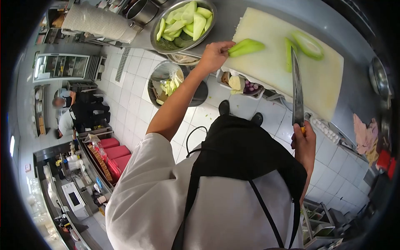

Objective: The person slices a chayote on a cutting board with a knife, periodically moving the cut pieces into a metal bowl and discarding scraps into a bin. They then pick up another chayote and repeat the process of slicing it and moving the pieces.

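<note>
My left hand [216, 55] is closed on the end of a pale green, peeled vegetable piece [248, 47] at the left edge of the white cutting board [266, 79]. My right hand [305, 143] grips the orange-yellow handle of a long kitchen knife [297, 93]. The blade points away from me over the board, its tip at a narrow green slice [288, 54]. Beside that lies a larger green half [309, 44], cut face up. Several similar green pieces [198, 26] fill a metal bowl [155, 31] to the left of the board.
Below the bowl, a bin [202, 93] with a clear liner holds peelings. Under the board sits a container [257, 93] with purple onions. A pink cloth [364, 133] and a metal bowl [378, 77] are at right. Two people [79, 112] stand far left, near red boxes [117, 156].
</note>
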Tool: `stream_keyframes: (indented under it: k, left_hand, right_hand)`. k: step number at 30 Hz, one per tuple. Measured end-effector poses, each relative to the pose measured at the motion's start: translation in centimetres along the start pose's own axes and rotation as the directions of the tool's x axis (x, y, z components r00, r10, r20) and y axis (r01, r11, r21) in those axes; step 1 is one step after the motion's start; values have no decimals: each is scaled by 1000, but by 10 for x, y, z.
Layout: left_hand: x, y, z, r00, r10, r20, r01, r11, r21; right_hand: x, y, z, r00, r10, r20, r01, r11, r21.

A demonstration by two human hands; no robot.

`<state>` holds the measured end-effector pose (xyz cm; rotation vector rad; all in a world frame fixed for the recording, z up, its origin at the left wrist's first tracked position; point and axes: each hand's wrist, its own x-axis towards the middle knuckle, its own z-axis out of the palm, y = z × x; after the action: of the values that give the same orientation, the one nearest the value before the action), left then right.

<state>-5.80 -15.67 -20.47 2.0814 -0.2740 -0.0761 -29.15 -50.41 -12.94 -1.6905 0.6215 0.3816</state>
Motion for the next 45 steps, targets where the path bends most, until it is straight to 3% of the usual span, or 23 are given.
stream_keyframes:
  k: [2,5,8,11,17,19,21,24,25,27,29,31,34,37,45]
  left_hand:
    - [-3,10,-3,999,-32,39,28,994,107]
    - [-8,26,2,995,93,-41,-84,979,188]
    - [-9,33,10,941,339,15,-304,824,478]
    - [-5,32,22,952,307,-13,-261,830,492]
    - [15,28,13,989,133,59,-145,943,301]
    - [26,20,8,989,-47,138,42,999,34]
    - [29,43,0,936,-246,251,296,938,-183]
    - [44,38,-8,899,-317,303,408,858,-313]
    - [44,41,-4,925,-279,257,344,902,-260]
    - [43,44,5,986,-150,70,146,988,57]
    - [35,59,22,997,58,-54,-37,943,332]
    - [-6,98,48,949,290,-123,-182,823,538]
    - [-38,108,94,933,267,-242,-151,900,410]
    - [-26,78,103,938,272,-213,-168,898,408]
    - [14,55,71,961,275,36,-262,859,439]
  right_hand:
    - [1,1,-1,1000,-9,17,9,1000,5]
    - [1,2,0,1000,-10,22,10,1000,-1]
    - [-1,-2,2,1000,0,15,1,1000,-31]
    - [1,2,4,1000,0,28,1,1000,-17]
    - [-3,3,6,999,2,34,-2,1000,-4]
    - [-2,4,7,999,21,29,-21,1000,9]
    - [-2,4,7,999,40,31,-41,999,21]
    - [1,0,8,997,63,41,-64,997,29]
    - [3,-2,9,997,68,41,-69,997,23]
    - [9,-1,10,998,44,49,-45,999,11]
    - [17,6,11,998,-12,59,12,1000,4]
    - [16,4,14,998,6,55,-8,999,33]
    - [21,-1,14,998,-2,60,1,1000,18]
    - [24,0,10,998,-38,55,39,999,-13]
    - [23,-11,0,999,-19,36,22,996,-84]
